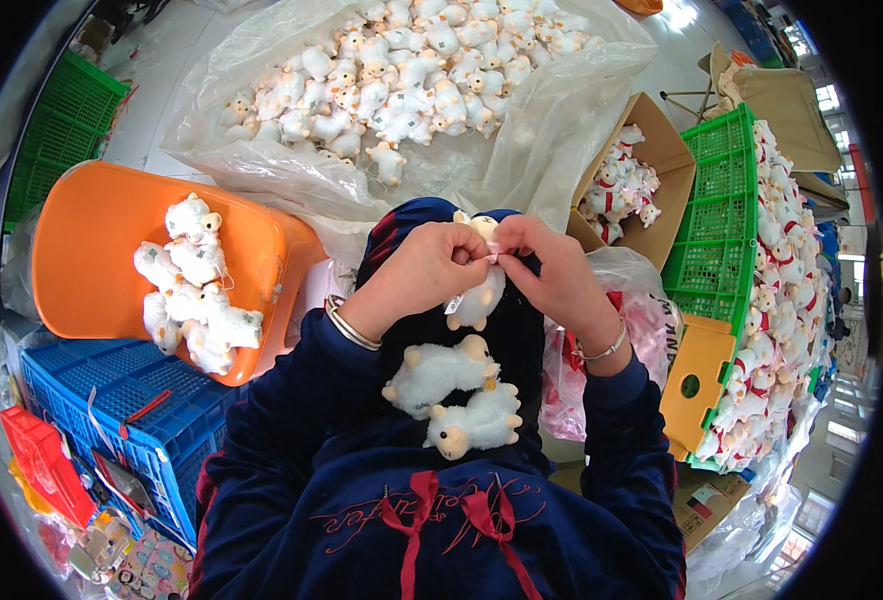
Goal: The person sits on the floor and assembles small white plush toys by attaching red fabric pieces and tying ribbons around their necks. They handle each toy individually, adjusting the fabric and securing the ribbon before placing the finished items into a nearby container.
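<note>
Between my knees a small white plush sheep stands with its cream head up and a white tag at its side. At its neck is a thin pink ribbon. My left hand pinches the ribbon from the left, fingertips at the neck. From the other side, my right hand pinches it too, so both hands meet there, partly covering the head. Two more plush sheep lie on my lap: one on its side, and another just below, nearer my body.
Ahead, many plush sheep fill a clear plastic sheet. Several lie on an orange chair at left, above a blue crate. On the right stand a cardboard box, a green crate and a bag with pink contents.
</note>
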`<state>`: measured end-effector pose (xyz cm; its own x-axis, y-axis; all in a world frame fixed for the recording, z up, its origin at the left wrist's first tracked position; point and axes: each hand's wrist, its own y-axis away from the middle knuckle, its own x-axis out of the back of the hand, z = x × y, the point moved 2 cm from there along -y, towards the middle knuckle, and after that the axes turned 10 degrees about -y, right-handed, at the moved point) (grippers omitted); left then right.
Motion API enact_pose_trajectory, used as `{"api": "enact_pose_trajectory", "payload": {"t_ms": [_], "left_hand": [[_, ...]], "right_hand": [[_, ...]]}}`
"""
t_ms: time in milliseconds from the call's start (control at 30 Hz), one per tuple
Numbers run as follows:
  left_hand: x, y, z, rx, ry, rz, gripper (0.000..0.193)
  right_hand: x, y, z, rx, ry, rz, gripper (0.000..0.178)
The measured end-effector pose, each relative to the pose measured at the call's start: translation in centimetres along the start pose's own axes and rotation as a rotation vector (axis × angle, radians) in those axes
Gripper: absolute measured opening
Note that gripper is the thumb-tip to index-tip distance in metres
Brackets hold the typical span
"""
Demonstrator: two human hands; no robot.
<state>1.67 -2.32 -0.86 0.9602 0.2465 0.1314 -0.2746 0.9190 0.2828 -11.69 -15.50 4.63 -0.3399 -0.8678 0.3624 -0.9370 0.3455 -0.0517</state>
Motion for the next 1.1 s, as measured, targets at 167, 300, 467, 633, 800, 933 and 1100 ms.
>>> {"api": "enact_pose_trajectory", "payload": {"t_ms": [167, 300, 467, 633, 800, 933, 1100], "left_hand": [[0.2, 0.0, -0.2, -0.025, -0.072, 0.007, 0.013], [0.4, -0.1, 0.1, -0.034, -0.127, -0.003, 0.013], [0.0, -0.2, -0.5, -0.023, 0.025, 0.008, 0.018], [0.4, -0.3, -1.1, -0.017, 0.007, -0.041, 0.015], [0.3, -0.1, -1.4, -0.039, 0.039, -0.038, 0.016], [0.3, 0.0, -1.3, -0.013, 0.096, -0.043, 0.016], [0.2, 0.1, -1.5, -0.03, 0.114, -0.04, 0.016]], "right_hand": [[0.1, 1.5, -0.3, 0.222, 0.184, 0.243, 0.012], [-0.9, 3.6, 0.8, -0.05, -0.028, 0.137, 0.006], [-0.5, 2.9, 1.9, 0.054, 0.007, 0.324, 0.013], [0.0, 1.3, 1.0, 0.017, -0.031, 0.161, 0.018], [0.3, 1.3, 2.6, -0.19, -0.101, 0.12, 0.013], [0.1, 1.5, 3.2, -0.241, -0.328, 0.088, 0.011], [0.7, 1.6, 2.0, -0.437, -0.617, -0.015, 0.013]]}}
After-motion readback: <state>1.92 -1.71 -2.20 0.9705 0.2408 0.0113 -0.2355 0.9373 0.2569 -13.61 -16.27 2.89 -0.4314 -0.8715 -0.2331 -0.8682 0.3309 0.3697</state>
